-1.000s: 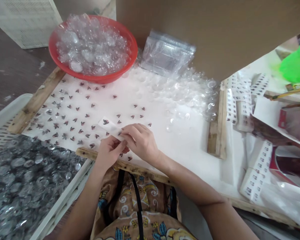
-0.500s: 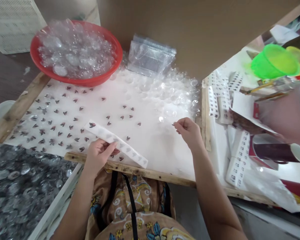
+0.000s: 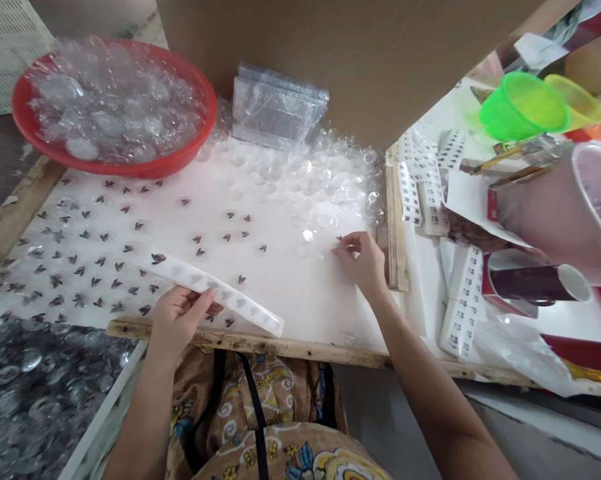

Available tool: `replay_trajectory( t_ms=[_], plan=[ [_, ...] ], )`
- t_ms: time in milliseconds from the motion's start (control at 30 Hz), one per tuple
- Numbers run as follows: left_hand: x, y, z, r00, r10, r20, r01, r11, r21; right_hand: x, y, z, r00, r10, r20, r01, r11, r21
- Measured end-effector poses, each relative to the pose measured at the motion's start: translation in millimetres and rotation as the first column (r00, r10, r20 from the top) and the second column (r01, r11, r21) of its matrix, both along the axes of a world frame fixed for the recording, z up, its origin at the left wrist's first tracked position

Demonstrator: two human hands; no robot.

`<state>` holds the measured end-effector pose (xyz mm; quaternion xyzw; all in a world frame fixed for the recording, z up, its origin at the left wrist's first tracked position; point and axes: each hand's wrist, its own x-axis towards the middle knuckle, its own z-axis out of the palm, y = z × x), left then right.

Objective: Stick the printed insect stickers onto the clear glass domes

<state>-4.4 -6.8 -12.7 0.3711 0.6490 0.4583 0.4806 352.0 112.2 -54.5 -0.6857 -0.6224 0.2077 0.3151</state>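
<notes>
On a white table (image 3: 300, 293), a person's left hand (image 3: 180, 310) pinches a white strip (image 3: 237, 300), thumb above, fingers curled beneath, near the front edge. The strip looks light, thin and bendy, probably best gripped lightly by its long edge. The right hand (image 3: 361, 263), thumb and forefinger nearly closed, grasps what appears to be a small dark sticker (image 3: 339, 238) beside loose clear discs (image 3: 307, 235). The sticker is likely tacky, best held by its rim; the discs look slick, light and perhaps brittle.
</notes>
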Motion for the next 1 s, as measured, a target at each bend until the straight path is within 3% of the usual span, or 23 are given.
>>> replay_trajectory(
  t_ms=[67,167,333,433,733,1000],
  plan=[
    [0,0,0.0,1.000,0.002,-0.003,-0.002,1.000,-0.008,-2,0,4.4,0.999,0.007,-0.040,-0.008,1.000,-0.010],
    [-1,0,-1.3,1.000,-0.026,-0.014,0.026,1.000,-0.005,-1,3,13.9,0.988,-0.075,-0.134,0.075,0.997,-0.009],
    [-3,0,-2.6,1.000,-0.027,-0.012,0.027,0.999,-0.023,4,7,23.6,0.968,-0.108,-0.225,0.039,0.956,-0.291],
    [-3,0,-3.2,1.000,-0.026,-0.016,0.026,0.999,-0.019,4,8,23.9,0.967,-0.131,-0.219,0.049,0.937,-0.346],
    [-3,0,-4.3,0.999,-0.024,-0.027,0.023,1.000,-0.020,6,11,19.5,0.982,-0.107,-0.155,0.047,0.937,-0.346],
    [-2,0,-3.7,0.999,-0.026,-0.043,0.025,1.000,-0.014,-9,9,23.6,0.982,-0.012,0.188,0.045,0.984,-0.174]
  ],
)
